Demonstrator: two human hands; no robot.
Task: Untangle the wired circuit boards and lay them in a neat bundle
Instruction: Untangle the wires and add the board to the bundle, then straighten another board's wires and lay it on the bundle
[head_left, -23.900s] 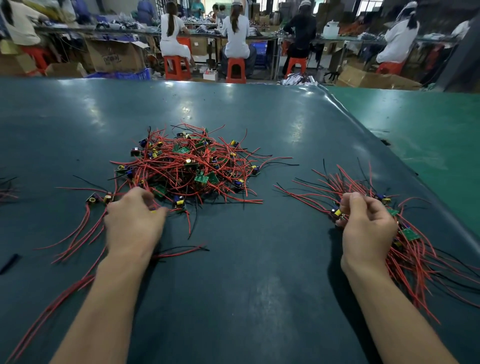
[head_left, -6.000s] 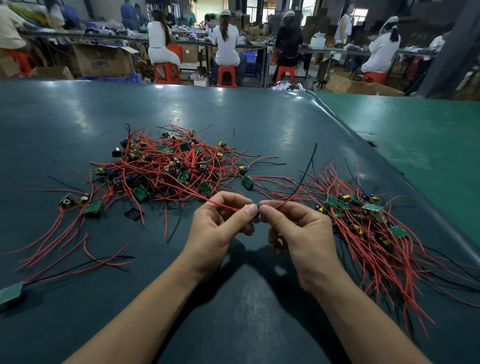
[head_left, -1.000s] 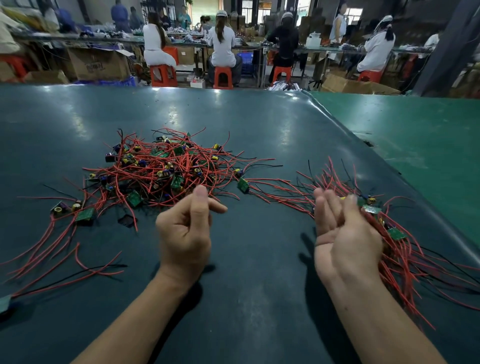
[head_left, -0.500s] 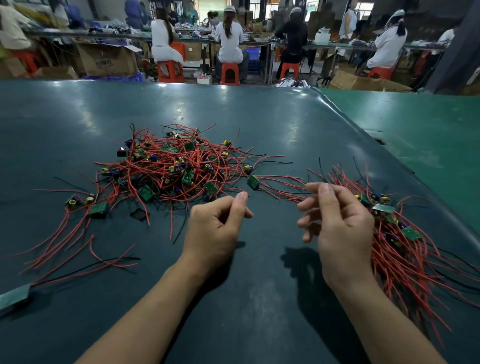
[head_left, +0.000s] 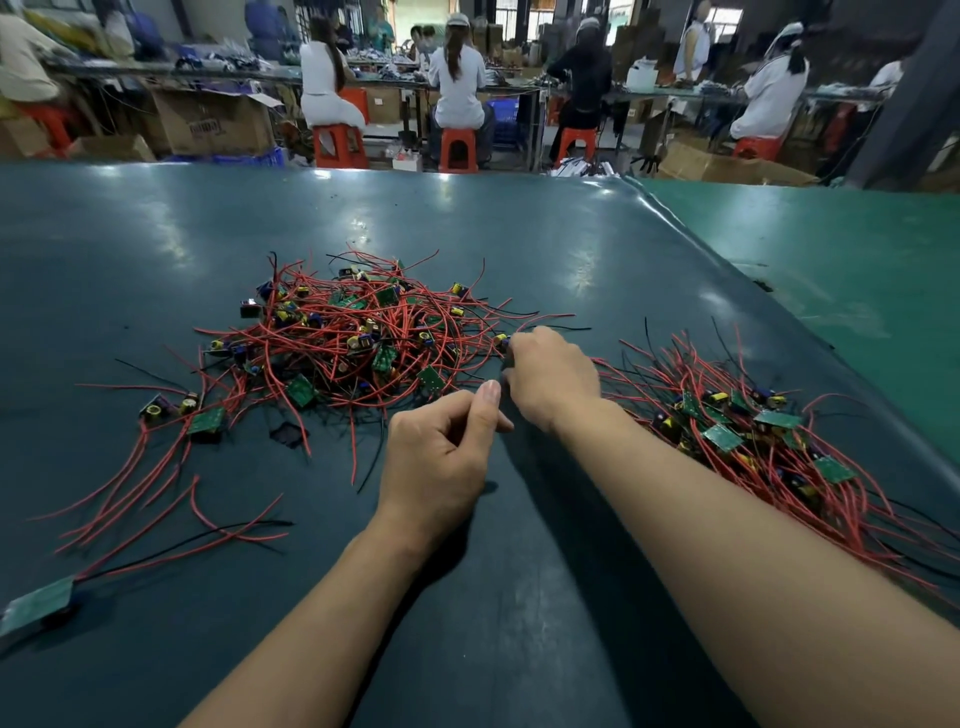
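Factory floor, dark green mat-covered table (head_left: 519, 597) filling the frame; workers on red stools (head_left: 457, 148) at benches along the top of the frame, cardboard boxes (head_left: 213, 122) upper left.

Change: 0.5 s ago both hands hovered side by side at centre, the right one beside the sorted bundle (head_left: 753, 431) at right of frame. Now the right hand (head_left: 553, 376) has crossed leftward to the right edge of the tangled pile (head_left: 353, 343) at centre. Its fingers are curled, apparently pinching a small component or wire end at that edge; the contact is partly hidden, so what exactly is held cannot be told. The left hand (head_left: 441, 457) stays low at centre, fingers loosely curled with thumb against forefinger, holding nothing visible.

Meaning: likely the start of the next pick, 1 unit off the pile. Most boards remain tangled; the bundle holds only a part.

Room: bare mat in the lower centre, enough to pull a wire toward the bottom of the frame. Loose wires (head_left: 156, 499) trail lower left, and 1 stray board (head_left: 36, 603) lies at the left edge. The bundle lies near the table's right edge, where a seam meets the lighter green table (head_left: 831, 260); wires could slip off there.
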